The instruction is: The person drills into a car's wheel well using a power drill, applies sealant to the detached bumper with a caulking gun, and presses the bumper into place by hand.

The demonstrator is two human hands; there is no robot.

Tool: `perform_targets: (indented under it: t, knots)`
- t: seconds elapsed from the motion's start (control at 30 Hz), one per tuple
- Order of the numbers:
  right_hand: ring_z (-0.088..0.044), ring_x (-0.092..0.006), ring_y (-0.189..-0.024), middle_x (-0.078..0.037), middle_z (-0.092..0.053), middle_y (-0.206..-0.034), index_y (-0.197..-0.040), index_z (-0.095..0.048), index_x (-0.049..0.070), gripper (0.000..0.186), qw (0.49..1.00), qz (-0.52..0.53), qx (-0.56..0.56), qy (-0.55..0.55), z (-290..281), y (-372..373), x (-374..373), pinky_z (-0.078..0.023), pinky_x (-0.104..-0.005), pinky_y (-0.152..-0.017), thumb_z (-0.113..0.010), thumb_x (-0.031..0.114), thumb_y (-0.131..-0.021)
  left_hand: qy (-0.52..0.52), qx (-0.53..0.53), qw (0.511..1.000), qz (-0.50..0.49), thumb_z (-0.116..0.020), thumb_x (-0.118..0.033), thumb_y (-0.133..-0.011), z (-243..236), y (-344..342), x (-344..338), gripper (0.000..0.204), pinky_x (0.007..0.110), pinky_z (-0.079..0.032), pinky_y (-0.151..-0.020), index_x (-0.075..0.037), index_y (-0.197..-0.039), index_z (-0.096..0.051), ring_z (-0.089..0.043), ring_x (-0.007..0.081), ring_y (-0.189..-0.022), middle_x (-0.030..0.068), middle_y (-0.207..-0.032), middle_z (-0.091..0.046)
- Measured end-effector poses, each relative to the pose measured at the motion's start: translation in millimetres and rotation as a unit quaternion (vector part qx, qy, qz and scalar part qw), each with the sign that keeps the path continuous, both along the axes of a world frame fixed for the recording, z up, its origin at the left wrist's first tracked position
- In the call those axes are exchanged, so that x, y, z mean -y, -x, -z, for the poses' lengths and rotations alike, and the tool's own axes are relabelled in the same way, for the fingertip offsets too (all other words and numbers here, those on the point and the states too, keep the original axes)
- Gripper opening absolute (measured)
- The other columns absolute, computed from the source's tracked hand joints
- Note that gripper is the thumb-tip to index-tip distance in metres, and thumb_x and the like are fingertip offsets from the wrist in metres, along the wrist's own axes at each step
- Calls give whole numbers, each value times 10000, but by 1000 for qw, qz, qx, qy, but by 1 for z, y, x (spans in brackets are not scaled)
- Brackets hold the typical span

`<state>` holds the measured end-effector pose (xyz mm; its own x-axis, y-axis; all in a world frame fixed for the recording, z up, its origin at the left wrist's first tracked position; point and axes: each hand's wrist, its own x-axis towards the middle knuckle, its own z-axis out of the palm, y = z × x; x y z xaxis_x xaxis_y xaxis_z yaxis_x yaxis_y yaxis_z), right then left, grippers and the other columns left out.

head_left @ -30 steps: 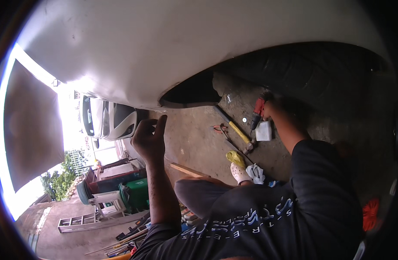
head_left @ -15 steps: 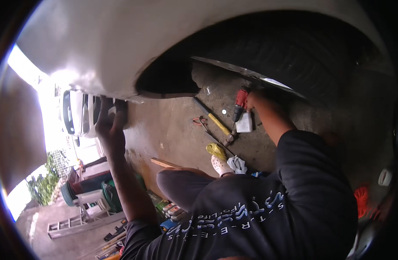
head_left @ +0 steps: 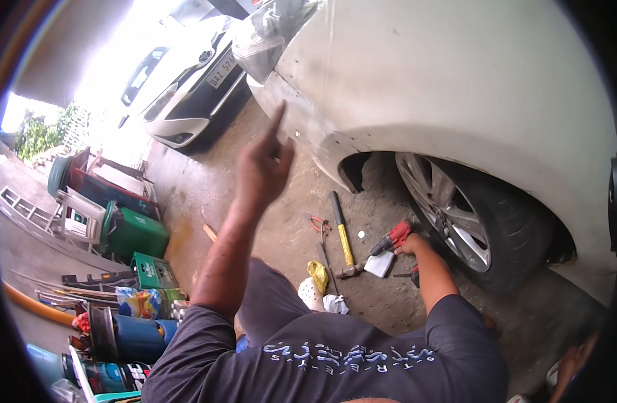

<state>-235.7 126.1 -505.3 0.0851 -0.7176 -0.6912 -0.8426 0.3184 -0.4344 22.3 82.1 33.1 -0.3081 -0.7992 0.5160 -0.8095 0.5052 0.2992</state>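
My left hand (head_left: 263,164) is raised with its index finger stretched out, pointing at the front corner of a pale car's fender (head_left: 416,74); it holds nothing I can see. Low beside the front wheel (head_left: 449,208), my right hand (head_left: 409,246) is closed around a red and black power drill (head_left: 393,237). Under the drill's tip lies a white block-like container (head_left: 379,264). A hammer with a yellow and black handle (head_left: 343,235) rests on the floor, with orange-handled pliers (head_left: 318,223) to its left. A small white disc (head_left: 361,235) sits between hammer and drill.
Close to my foot lie a yellow bag (head_left: 317,274) and white crumpled plastic (head_left: 335,304). Another white car (head_left: 194,87) stands at the far left. Green bins (head_left: 137,232), a ladder (head_left: 33,215) and blue containers (head_left: 137,336) crowd the left side. Part of another person (head_left: 571,363) shows lower right.
The view has swung, bringing the wheel face and fender corner into sight. My left hand now points with its index finger. The right hand keeps hold of the drill, low by the wheel.
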Motion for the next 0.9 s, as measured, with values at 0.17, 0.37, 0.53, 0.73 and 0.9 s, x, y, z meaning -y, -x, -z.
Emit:
perform_targets:
  t: [0.17, 0.37, 0.53, 0.73, 0.9]
  knots:
    - [-686, -324, -1345, -179, -720, -1438, -1373, -754, 94, 819, 1000, 4, -5, -14, -19, 1, 1, -530, -438, -1135, -956, 580, -744, -59, 56, 997, 10, -660, -131, -939, 33, 38, 0, 979, 510, -641, -814, -269, -1772, -166, -776, 380, -768, 181, -845, -770]
    - [-679, -354, -1340, -189, -712, -1439, -1392, -746, 138, 814, 1000, 5, 12, 15, -16, -5, -4, -527, -452, -1133, -958, 576, -740, -10, 72, 997, -14, -648, -99, -899, 52, 31, 13, 1020, 507, -620, -747, -245, -1777, -150, -757, 381, -713, 195, -775, -738]
    - [-692, -359, -1310, -185, -728, -1411, -1361, -759, 140, 765, 999, 21, 36, 4, -2, 0, -1, -539, -465, -1109, -964, 544, -745, -5, 49, 995, -82, -627, -117, -868, -1, 36, 45, 993, 520, -589, -746, -247, -1763, -218, -736, 378, -699, 182, -728, -712]
    - [-703, -349, -1302, -183, -732, -1408, -1385, -738, 102, 821, 999, 1, 44, 21, 13, 9, -4, -544, -451, -1109, -989, 520, -725, -24, 27, 998, -55, -638, -105, -873, 16, 35, 48, 1017, 492, -587, -718, -245, -1771, -181, -723, 340, -652, 154, -717, -705]
    - [-706, -353, -1290, -186, -737, -1393, -1360, -754, 114, 789, 998, 31, 46, 21, -9, -4, -1, -548, -449, -1102, -987, 517, -723, -34, -1, 993, -116, -642, -123, -888, -14, 34, 55, 958, 460, -583, -774, -243, -1757, -259, -724, 289, -686, 149, -741, -705]
